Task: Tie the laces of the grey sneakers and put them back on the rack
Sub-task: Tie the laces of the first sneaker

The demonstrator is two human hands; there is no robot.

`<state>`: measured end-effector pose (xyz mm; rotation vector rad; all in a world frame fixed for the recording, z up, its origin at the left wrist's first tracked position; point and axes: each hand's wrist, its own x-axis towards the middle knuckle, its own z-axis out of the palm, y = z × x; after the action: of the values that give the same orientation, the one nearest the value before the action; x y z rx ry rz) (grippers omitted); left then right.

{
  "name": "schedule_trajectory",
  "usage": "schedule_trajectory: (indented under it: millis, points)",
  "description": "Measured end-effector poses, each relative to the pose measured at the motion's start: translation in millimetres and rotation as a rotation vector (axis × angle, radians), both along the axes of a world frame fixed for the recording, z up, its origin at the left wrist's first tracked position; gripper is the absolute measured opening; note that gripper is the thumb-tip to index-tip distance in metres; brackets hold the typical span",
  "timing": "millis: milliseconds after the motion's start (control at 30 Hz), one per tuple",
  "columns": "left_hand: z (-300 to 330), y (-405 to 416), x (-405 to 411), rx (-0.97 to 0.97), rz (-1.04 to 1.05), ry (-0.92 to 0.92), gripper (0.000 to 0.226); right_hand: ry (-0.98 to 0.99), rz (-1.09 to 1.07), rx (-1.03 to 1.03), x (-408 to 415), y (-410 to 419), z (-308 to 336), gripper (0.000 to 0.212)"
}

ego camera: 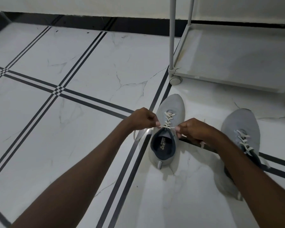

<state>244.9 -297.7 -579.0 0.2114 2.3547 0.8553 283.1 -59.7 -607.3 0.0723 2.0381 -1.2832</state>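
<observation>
Two grey sneakers stand on the tiled floor, toes pointing away from me. The left sneaker has a dark lining and white laces. My left hand pinches one lace end at the shoe's left side. My right hand pinches the other end at its right, and the lace runs taut between them across the top of the tongue. The right sneaker sits further right, partly hidden by my right forearm, its white laces loose. The pale grey rack stands at the upper right.
The rack's lowest shelf is bare, with two upright posts and a caster wheel at its near left corner. White marble-look tiles with dark stripes cover the floor. A dark skirting runs along the wall behind.
</observation>
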Motion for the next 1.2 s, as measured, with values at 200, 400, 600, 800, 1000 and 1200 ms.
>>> schedule_trajectory:
  millis: [200,400,600,800,1000,1200]
  points:
    - [-42.0,-27.5,44.8,0.233,0.273,-0.272,0.036,-0.161,-0.082,-0.067,14.0,16.2,-22.9,0.042]
    - [-42.1,-54.7,46.4,0.241,0.348,-0.291,0.028,-0.001,0.063,0.228,7.5,17.5,-8.4,0.044]
    - [-23.7,-74.0,33.6,0.487,0.477,-0.402,0.025,-0.087,0.077,0.091,-1.9,20.2,18.5,0.029]
    - [-10.1,-42.2,22.7,0.823,0.484,-0.487,0.019,-0.074,-0.207,-0.418,-5.1,6.1,17.0,0.023]
    - [-2.1,8.5,22.1,0.790,0.585,-0.388,0.013,-0.032,-0.375,-0.589,1.7,-22.8,8.3,0.025]
    - [-17.3,33.5,12.9,0.647,0.691,-0.302,0.024,0.169,-0.281,-0.312,5.3,-34.4,8.5,0.034]
